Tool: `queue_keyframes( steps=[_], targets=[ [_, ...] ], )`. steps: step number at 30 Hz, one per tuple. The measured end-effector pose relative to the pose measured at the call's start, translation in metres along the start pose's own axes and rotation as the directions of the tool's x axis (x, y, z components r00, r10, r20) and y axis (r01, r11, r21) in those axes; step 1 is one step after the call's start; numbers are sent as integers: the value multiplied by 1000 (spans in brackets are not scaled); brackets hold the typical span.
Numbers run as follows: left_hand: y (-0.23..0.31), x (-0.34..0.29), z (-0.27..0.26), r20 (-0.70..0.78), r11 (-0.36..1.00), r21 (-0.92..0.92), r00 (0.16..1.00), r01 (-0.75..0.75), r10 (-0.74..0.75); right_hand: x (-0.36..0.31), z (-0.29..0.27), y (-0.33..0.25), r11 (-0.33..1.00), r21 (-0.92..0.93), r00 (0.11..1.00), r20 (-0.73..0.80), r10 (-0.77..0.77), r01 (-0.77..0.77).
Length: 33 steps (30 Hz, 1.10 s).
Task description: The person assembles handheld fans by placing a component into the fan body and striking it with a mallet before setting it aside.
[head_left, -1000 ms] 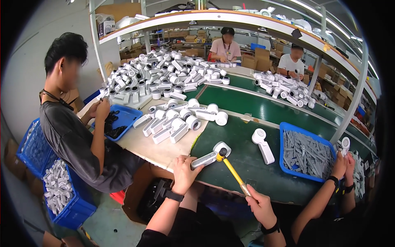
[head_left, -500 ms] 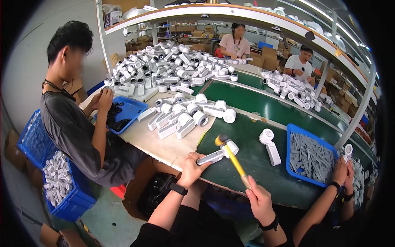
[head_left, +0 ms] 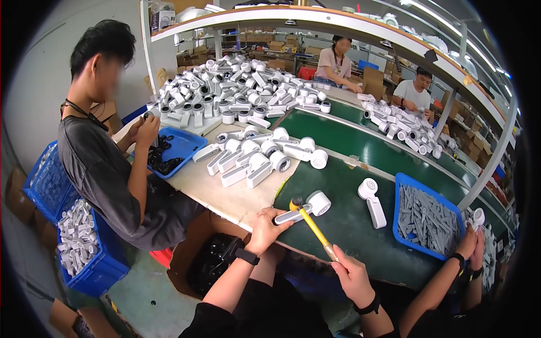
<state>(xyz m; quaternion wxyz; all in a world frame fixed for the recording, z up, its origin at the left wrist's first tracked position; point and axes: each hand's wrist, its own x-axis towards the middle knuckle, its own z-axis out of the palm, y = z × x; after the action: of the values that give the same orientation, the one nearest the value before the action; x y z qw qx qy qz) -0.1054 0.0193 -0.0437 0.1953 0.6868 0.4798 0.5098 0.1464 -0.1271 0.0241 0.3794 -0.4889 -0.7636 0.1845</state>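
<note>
My left hand (head_left: 262,230) is closed around the handle end of a white handheld fan body (head_left: 319,203), which lies on the green mat with its round head to the right. A small hammer (head_left: 316,231) with a yellow shaft and dark head is gripped low down in my right hand (head_left: 353,274). The hammer head is over the fan's grey handle face; whether it touches cannot be told. Another white fan body (head_left: 372,203) lies alone to the right on the mat.
Several fan bodies (head_left: 256,160) lie on the pale board ahead, with a big heap (head_left: 231,84) behind. A blue tray (head_left: 398,225) of grey strips stands right, beside a co-worker's hands (head_left: 472,242). Left, another person works by a blue tray (head_left: 189,160). A shelf (head_left: 315,16) spans overhead.
The hammer head has come down and left, from near the fan's round head to its handle face. My left hand keeps its hold. A far person's arm now reaches out to the right.
</note>
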Motion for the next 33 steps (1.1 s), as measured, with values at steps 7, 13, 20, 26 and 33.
queue_keyframes(
  steps=[7,13,20,26,33],
  targets=[
    [-3,-6,3,-35,1000,0,999,27,-27,-4,5,-13,996,-89,998,64,-21,27],
    [3,1,1,18,994,37,995,100,-100,-4,6,-10,997,-73,997,79,-20,25],
    [7,2,1,28,998,-27,998,59,-58,-3,-3,21,994,-62,993,-82,83,-88],
    [3,-2,0,36,1000,12,999,25,-25,-12,6,18,999,-46,992,-124,22,-28],
    [-3,16,-24,-83,943,330,994,-45,76,-28,-18,18,990,111,984,-143,105,-90]
  ],
)
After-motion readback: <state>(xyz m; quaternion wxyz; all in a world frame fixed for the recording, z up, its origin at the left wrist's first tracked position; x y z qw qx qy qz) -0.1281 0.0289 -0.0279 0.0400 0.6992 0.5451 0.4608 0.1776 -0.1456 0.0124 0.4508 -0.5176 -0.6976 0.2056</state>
